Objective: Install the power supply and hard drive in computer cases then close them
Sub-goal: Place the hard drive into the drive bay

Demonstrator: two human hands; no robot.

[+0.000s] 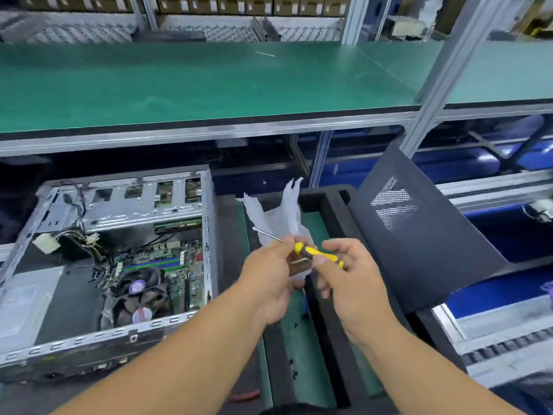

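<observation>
Both grips [311, 265] hold screwdriver [318, 253] beside open case [119, 250].

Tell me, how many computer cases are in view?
1: the open computer case lies at the left, left of both hands. Others may be out of view.

No text or label is clear enough to read.

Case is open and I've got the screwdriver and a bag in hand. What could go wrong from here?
1. The left hand holds both the thin plastic bag and the screwdriver; the bag could snag the bare shaft or spill whatever it holds.
2. The open computer case leaves its motherboard exposed, so a dropped tool could land on it.
3. The black side panel leans tilted by the right hand; a bump might topple it.
</observation>
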